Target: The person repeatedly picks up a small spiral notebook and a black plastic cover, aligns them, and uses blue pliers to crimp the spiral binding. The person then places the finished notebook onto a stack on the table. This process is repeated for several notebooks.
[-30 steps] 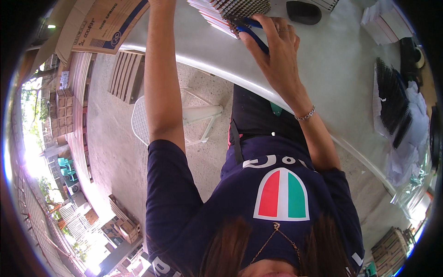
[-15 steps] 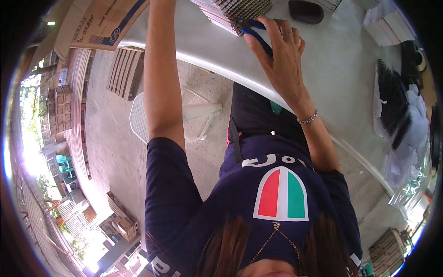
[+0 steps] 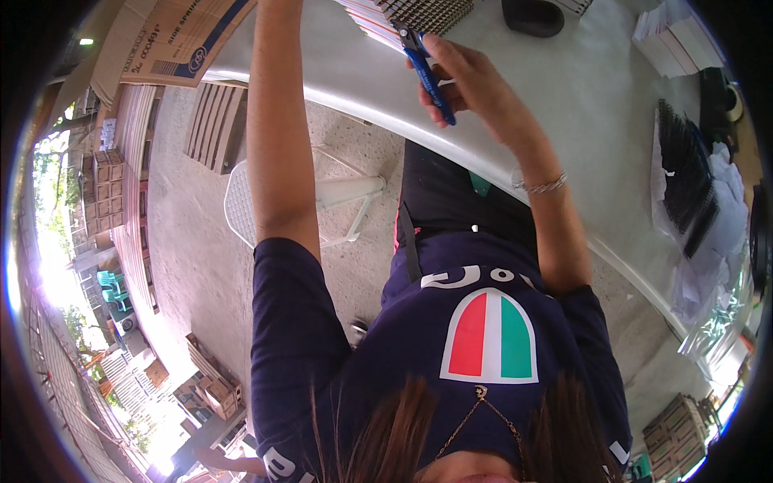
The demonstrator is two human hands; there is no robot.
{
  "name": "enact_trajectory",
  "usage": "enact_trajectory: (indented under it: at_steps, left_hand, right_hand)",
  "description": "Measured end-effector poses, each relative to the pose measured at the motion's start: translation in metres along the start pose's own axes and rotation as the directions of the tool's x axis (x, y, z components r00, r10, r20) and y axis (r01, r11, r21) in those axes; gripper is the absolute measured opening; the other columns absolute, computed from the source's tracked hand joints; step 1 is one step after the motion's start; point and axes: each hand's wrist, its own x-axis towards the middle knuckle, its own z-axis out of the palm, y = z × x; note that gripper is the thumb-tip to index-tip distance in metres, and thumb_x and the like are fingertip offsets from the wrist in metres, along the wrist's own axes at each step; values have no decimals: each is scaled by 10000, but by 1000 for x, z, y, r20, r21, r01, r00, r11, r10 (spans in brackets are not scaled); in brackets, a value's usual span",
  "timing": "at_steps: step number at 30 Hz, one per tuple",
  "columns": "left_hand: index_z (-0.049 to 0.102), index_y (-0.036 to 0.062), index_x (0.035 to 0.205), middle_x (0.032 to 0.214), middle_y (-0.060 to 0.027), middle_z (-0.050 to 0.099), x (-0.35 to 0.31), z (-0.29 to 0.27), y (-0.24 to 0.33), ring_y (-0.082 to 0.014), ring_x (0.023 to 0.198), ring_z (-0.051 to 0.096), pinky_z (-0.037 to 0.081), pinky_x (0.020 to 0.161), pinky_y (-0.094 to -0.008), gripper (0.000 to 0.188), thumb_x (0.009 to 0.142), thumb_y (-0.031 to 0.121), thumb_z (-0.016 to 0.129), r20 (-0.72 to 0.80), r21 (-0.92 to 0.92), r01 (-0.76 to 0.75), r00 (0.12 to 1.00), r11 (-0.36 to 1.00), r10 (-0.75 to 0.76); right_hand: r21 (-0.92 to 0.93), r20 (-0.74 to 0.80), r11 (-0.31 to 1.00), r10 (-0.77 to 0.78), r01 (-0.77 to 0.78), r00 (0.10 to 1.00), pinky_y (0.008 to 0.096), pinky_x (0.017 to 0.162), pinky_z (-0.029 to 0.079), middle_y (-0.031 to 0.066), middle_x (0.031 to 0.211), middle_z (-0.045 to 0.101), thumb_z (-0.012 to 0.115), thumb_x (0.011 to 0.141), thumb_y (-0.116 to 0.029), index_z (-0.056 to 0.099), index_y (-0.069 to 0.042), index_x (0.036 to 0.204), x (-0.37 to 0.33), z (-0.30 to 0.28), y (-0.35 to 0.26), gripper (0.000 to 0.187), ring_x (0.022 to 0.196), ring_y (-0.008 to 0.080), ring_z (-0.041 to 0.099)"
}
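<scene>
My right hand [image 3: 475, 84] is closed around a pair of blue-handled wire cutters [image 3: 431, 87]. The cutters' handles lie close together and point back toward me, while the metal head is beside the coils of a stack of wire-bound notebooks [image 3: 425, 14]. That stack has white page edges and dark metal coils, and the top edge of the picture cuts it off. My left forearm [image 3: 278, 121] reaches up past the top edge, so the left hand is out of sight.
On the grey-white table [image 3: 580, 105] are a black rounded object [image 3: 533, 18], a white paper stack [image 3: 676, 40], black binding coils [image 3: 684, 177] and crumpled clear plastic [image 3: 708, 274]. A cardboard box [image 3: 181, 40] is at far left. Below stand a white stool [image 3: 338, 191] and wooden pallet [image 3: 216, 129].
My right hand has rolled over and drawn slightly back from the coils. The cutters' handles have gone from spread to close together and swung toward me. Another person's arm now shows at lower left.
</scene>
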Motion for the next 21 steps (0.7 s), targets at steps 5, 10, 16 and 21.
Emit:
enact_trajectory:
  at_steps: [5,10,16,21]
  left_hand:
    - [706,-29,910,878,-95,693,1,0,-8,-154,800,604,492,764,-304,361,994,170,416,-17,-166,47,999,985,-50]
    - [715,-29,917,867,-99,685,-1,6,-1,-154,791,602,491,753,-296,367,994,182,425,-12,-200,78,997,977,-82]
    - [725,-27,915,863,-90,674,5,-28,-80,-152,779,594,492,733,-304,368,994,181,433,378,-585,574,818,573,-433]
    - [717,-29,915,874,-93,675,-1,1,3,-155,792,594,489,755,-309,365,990,177,425,-6,-131,108,994,986,-109]
  right_hand:
    - [-707,-192,645,-568,289,800,447,792,454,139,918,660,630,968,-417,638,-59,1167,-7,2,16,410,847,269,628]
    - [-834,-200,482,-716,267,668,512,932,340,165,1124,608,706,917,-396,594,-107,1259,-9,2,30,462,1067,326,535]
    - [-856,-171,433,-752,282,636,502,901,373,143,1075,617,693,925,-417,603,-113,1253,2,8,38,456,1029,303,557]
    - [-148,-29,987,58,-61,998,435,734,485,120,832,668,637,963,-432,664,-60,1120,-5,-6,-8,405,806,249,657]
